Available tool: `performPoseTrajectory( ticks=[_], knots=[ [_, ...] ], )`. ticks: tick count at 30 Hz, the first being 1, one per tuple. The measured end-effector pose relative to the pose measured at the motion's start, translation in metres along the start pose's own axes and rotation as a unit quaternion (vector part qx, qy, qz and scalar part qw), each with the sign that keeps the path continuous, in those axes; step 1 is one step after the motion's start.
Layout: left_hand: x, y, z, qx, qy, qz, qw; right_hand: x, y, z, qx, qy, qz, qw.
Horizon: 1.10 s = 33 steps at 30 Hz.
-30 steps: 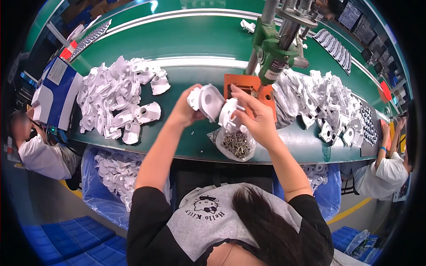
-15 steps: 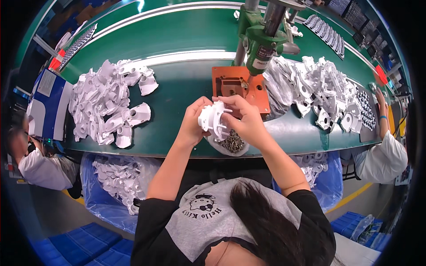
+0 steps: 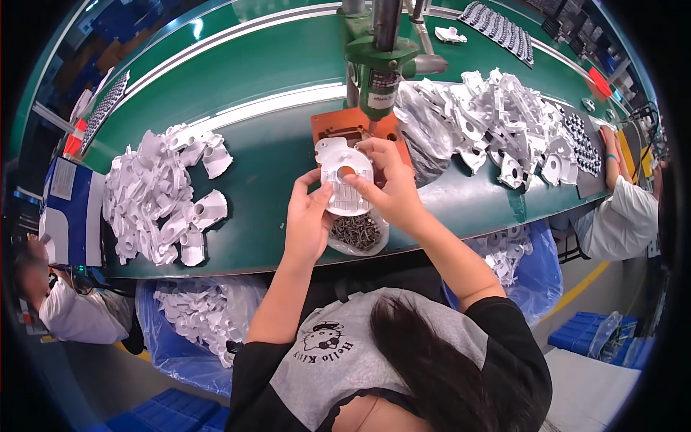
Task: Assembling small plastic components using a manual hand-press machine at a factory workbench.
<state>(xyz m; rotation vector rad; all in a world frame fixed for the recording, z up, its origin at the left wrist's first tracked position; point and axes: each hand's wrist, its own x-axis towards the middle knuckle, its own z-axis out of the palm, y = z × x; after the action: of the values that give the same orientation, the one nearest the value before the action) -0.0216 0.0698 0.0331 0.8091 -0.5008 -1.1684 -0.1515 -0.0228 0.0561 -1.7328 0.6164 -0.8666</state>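
Between my two hands is a white plastic housing (image 3: pixel 350 189), rounded, with a round hole in its middle and ribs below it. My left hand (image 3: pixel 310 214) grips its left edge, thumb on the face. My right hand (image 3: pixel 392 186) grips the right side, its thumb near the hole. Just beyond the housing lies the orange fixture plate (image 3: pixel 403 155), partly covered by my hands and the part. Above the plate hangs the green press head (image 3: pixel 380 86). Below the housing sits a bag of screws (image 3: pixel 358 234), partly hidden by it.
White plastic parts are heaped on the bench at left (image 3: pixel 155 194) and right (image 3: pixel 497 119). Black trays of small parts (image 3: pixel 584 147) stand far right. Lined bins (image 3: pixel 205 309) of white parts flank me below the bench edge. Other people (image 3: pixel 619 216) sit at both sides.
The housing has been turned so its broad face with the hole shows. Both hands have shifted around it, still holding. The whole view has swung slightly, moving the press leftward.
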Motion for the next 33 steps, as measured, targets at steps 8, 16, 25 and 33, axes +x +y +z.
performPoseTrajectory(
  ticks=[8,16,25,33],
  knots=[
    [0.025,0.018,-0.001,0.591,-0.022,0.257,0.764,0.051,0.066,-0.106,-0.167,0.188,0.007,0.968],
    [0.077,-0.009,0.01,0.744,-0.092,0.404,0.524,0.086,0.135,-0.135,-0.393,-0.04,0.008,0.919],
    [0.08,0.003,0.0,0.73,-0.134,0.372,0.557,0.089,0.121,-0.151,-0.178,-0.077,0.212,0.958],
    [0.082,-0.018,-0.005,0.727,-0.12,0.409,0.538,0.085,0.116,-0.143,-0.3,0.08,0.045,0.95]
  ],
)
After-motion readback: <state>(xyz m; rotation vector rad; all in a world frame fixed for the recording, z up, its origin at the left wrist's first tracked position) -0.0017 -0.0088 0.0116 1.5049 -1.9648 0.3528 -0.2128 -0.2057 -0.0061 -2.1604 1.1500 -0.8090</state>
